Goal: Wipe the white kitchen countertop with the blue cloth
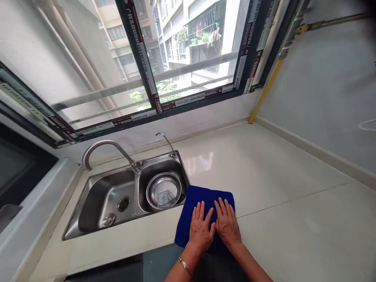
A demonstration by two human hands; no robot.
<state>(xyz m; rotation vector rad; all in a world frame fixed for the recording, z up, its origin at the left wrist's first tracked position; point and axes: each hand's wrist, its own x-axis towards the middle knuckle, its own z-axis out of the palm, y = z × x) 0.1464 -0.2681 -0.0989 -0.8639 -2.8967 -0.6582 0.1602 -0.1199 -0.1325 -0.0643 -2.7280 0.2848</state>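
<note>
A folded blue cloth (192, 196) lies on the pale countertop (264, 168), just right of the sink, with its lower part reaching the counter's front edge. My left hand (201, 227) rests flat on the cloth, fingers stretched out and thumb toward the right. Beside it, my right hand (226, 223) also presses flat on the cloth with its fingers extended. The two thumbs nearly meet in the middle. Neither hand grips anything. A silver bracelet (184, 264) circles my left wrist.
Left of the cloth is a double steel sink (101, 196) with a curved faucet (107, 143) and a thin small tap (166, 139). A metal strainer basin (163, 188) sits in its right bowl. Behind runs a window frame (194, 100); a yellow pipe (266, 92) stands in the corner.
</note>
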